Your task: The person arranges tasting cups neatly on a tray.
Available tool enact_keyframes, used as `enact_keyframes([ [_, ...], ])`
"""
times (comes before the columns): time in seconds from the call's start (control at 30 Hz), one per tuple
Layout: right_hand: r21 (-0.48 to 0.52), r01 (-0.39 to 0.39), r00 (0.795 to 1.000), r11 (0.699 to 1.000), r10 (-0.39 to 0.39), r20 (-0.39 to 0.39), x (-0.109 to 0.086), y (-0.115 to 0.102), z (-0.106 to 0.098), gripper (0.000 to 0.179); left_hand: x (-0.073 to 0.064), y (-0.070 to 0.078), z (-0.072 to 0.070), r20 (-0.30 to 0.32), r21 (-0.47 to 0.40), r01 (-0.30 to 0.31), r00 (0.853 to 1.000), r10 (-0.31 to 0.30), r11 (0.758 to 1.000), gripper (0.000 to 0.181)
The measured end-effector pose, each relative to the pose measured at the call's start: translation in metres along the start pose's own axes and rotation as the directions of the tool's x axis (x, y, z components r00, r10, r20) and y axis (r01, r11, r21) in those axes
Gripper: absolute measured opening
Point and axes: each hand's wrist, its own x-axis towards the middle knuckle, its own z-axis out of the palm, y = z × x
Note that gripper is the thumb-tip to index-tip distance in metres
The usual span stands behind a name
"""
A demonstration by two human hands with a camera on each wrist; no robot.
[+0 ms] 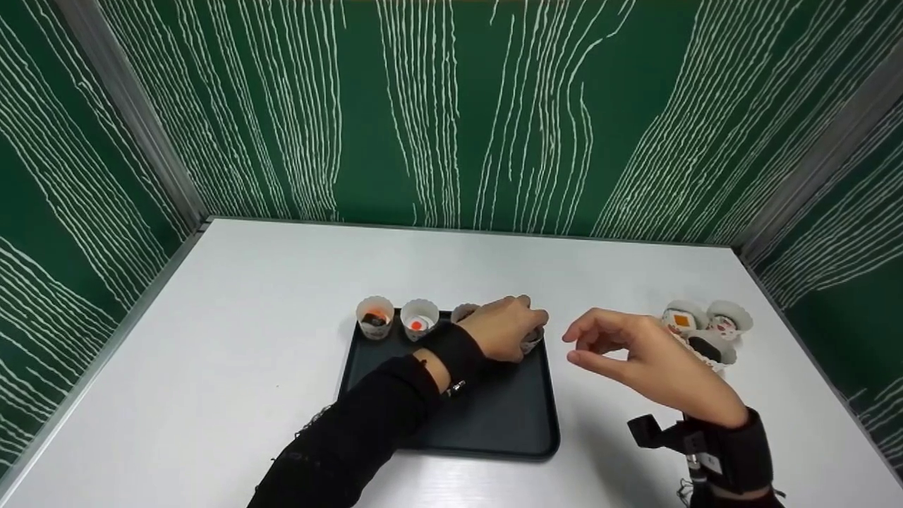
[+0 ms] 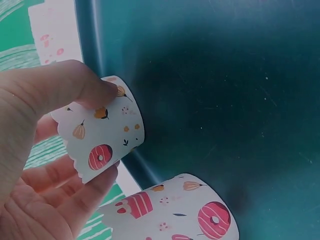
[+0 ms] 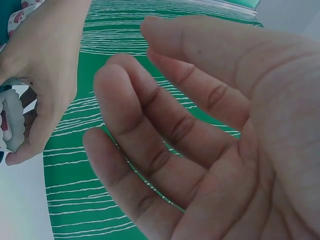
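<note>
My left hand (image 1: 502, 328) grips a white paper baking cup (image 2: 112, 125) printed with doughnuts and flowers, thumb on its side and fingers around it. The cup is at the far right corner of the dark tray (image 1: 487, 430); the hand mostly hides it in the head view. Next to it stands another printed cup (image 2: 175, 212), partly covered by the hand from above. Two more cups follow leftward along the tray's far edge, one with a red dot (image 1: 417, 325) inside, one with orange and black contents (image 1: 374, 319). My right hand (image 1: 638, 356) hovers right of the tray, fingers loosely bent, holding nothing.
Three more paper cups stand together on the white table (image 1: 268, 353) at the right: one with an orange square (image 1: 682, 319), one with red and white contents (image 1: 723, 323), one with a black piece (image 1: 704, 347). Green white-streaked panels (image 1: 423, 127) enclose the table.
</note>
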Motion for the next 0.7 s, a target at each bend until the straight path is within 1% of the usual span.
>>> enact_keyframes([
  [0.27,-0.009,0.024,1.0,1.0,-0.024,-0.002,0.0025,0.0008,0.0013,0.009,-0.0005,0.0017,-0.0024,0.004,0.032,-0.011,1.0,0.011,0.999,0.038],
  [0.57,-0.001,0.018,1.0,1.0,-0.018,0.011,0.0025,0.0,0.0018,0.009,-0.0013,0.0018,-0.0001,0.008,0.041,0.024,1.0,-0.024,0.999,0.056],
  [0.7,-0.004,0.024,1.0,1.0,-0.024,0.013,0.0025,-0.0002,0.0019,0.01,-0.0028,0.0008,-0.0003,-0.016,0.032,0.026,1.0,-0.025,0.999,0.061],
])
